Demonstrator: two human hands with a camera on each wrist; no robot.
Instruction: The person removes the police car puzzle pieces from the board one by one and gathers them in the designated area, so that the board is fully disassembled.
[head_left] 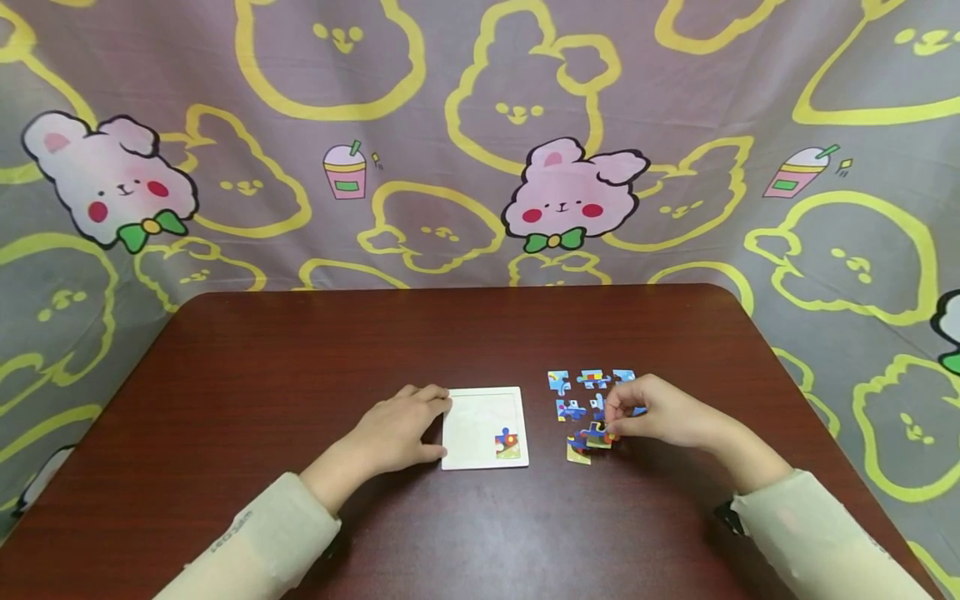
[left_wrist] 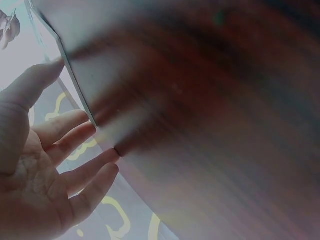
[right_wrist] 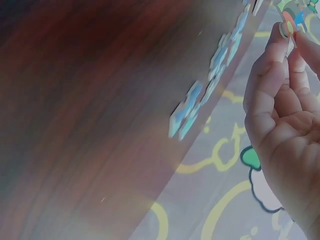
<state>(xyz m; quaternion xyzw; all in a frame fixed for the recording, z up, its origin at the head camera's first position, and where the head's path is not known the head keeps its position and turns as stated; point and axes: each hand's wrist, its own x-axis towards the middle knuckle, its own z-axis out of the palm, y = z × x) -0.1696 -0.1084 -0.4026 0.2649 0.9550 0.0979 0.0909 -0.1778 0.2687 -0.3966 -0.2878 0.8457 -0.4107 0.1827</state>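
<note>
A square white puzzle tray lies on the table, with one jigsaw piece of red, blue and green in its lower right corner. My left hand rests at the tray's left side, thumb and fingertips touching its edge; in the left wrist view the fingers of this hand are spread and nearly straight. Between thumb and forefinger, my right hand pinches a puzzle piece. That piece is above the loose pieces right of the tray and partly hides one of them.
Several loose pieces stand in rough rows right of the tray, among them a blue corner piece and a yellowish-green one. The dark red-brown table has rounded far corners. Behind it hangs a patterned curtain.
</note>
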